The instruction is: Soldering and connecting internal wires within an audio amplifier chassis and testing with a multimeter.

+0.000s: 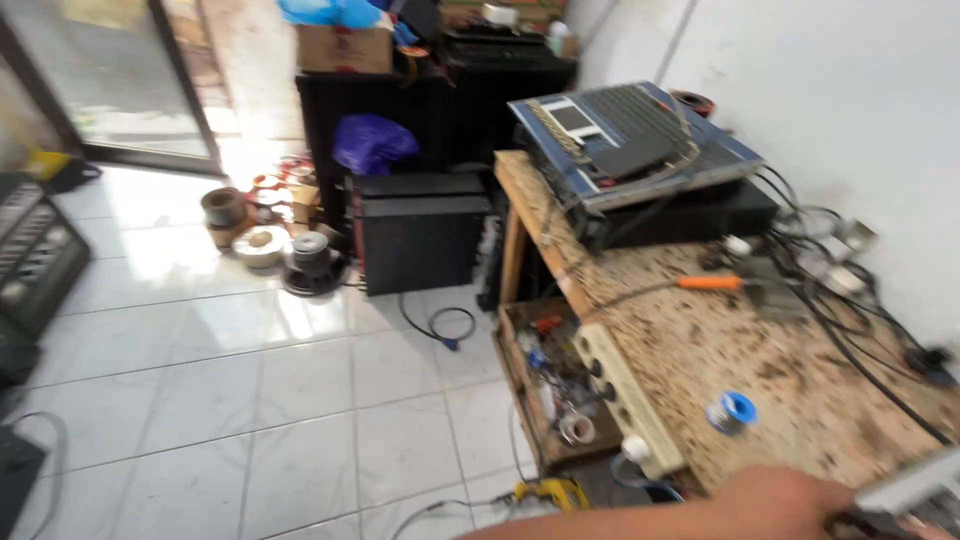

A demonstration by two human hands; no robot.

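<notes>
My left hand (785, 500) reaches in from the bottom edge, over the near corner of a stained wooden workbench (700, 350). Its fingers are closed on a flat grey metal piece (905, 487) at the bottom right, which is blurred and partly cut off. My right hand is out of frame. A small blue solder spool (731, 412) lies on the bench just above the hand. Farther back lies an orange-handled tool (708, 283).
An audio mixer (630, 140) sits on a black unit at the bench's far end, with tangled cables (850, 300) by the white wall. An open drawer (550, 390) holds small tools. A yellow drill (550, 493), black boxes (420, 235) and speaker parts (265, 240) stand on the tiled floor.
</notes>
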